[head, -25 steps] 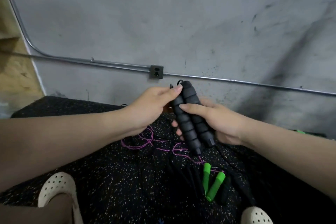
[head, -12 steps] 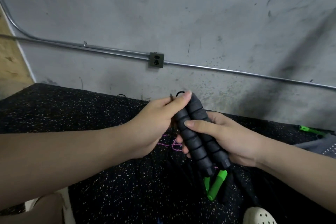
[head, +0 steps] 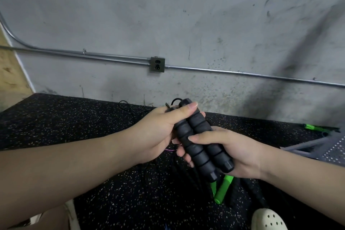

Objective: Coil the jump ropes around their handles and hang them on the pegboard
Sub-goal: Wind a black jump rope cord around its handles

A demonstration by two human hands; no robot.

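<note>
Two black handles (head: 201, 142) held side by side above the speckled mat (head: 74, 127), gripped low by the right hand (head: 235, 153). Pinched at the top by the left hand (head: 158, 129). Green handles (head: 223, 190) lying on the mat below.

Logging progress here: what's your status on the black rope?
Both hands, left and right, grip the paired black handles. Cord not coiled yet. Green handles lie on the mat below.
</note>
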